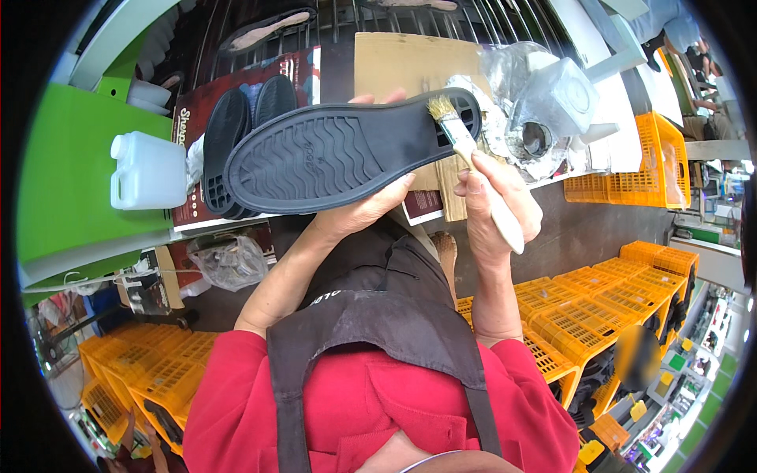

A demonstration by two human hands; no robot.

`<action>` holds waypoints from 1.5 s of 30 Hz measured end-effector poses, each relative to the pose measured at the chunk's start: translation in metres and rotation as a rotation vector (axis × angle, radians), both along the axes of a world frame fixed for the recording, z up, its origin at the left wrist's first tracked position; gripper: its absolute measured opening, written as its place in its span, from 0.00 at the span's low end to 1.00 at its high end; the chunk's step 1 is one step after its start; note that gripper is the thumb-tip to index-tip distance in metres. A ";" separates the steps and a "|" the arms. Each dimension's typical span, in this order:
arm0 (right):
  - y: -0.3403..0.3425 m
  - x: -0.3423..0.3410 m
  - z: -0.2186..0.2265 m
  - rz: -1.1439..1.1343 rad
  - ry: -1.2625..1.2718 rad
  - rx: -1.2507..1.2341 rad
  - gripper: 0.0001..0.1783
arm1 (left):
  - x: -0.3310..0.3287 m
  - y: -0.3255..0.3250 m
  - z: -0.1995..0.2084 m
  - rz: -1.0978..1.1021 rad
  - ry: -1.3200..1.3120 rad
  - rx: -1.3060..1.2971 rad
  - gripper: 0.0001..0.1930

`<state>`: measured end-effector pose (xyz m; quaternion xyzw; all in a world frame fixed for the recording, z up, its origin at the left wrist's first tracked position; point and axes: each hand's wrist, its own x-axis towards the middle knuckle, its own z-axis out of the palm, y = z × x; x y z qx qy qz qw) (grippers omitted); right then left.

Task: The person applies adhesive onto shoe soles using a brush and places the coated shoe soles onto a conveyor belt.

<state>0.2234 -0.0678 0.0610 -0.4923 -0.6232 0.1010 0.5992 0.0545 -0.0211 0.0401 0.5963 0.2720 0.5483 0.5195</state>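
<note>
- Above the near edge of a green worktable with pale trim [87, 173], holds up a long black rubber shoe sole [315, 158], tread side upward, broad end to the left.
- Between the sole and the black apron [378, 323], leaves only a narrow space; to the right, shows a strip of dark floor [579, 225] before the stacked orange plastic crates [587, 311].
- Past the sole's far edge, borders on a flat brown cardboard sheet [410, 63].
- With the left hand [363, 213], clasps the sole from beneath, thumb at the near edge, fingertips beyond the far edge.
- With the right hand [505, 201], pinches the pale handle of a flat brush with straw-coloured bristles [463, 142], fingers closed round it; slants the bristles over the pocketed right end of the sole.
- In number, counts one held sole, one brush, one translucent white capped jug [150, 173], one clear plastic container [556, 98], at least two other dark soles [225, 142] just beside the broad end, and many crates, too overlapped to count.
</note>
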 end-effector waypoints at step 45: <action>0.007 -0.071 0.011 0.293 -0.106 0.045 0.09 | -0.017 0.000 -0.034 -0.120 -0.302 -0.095 0.44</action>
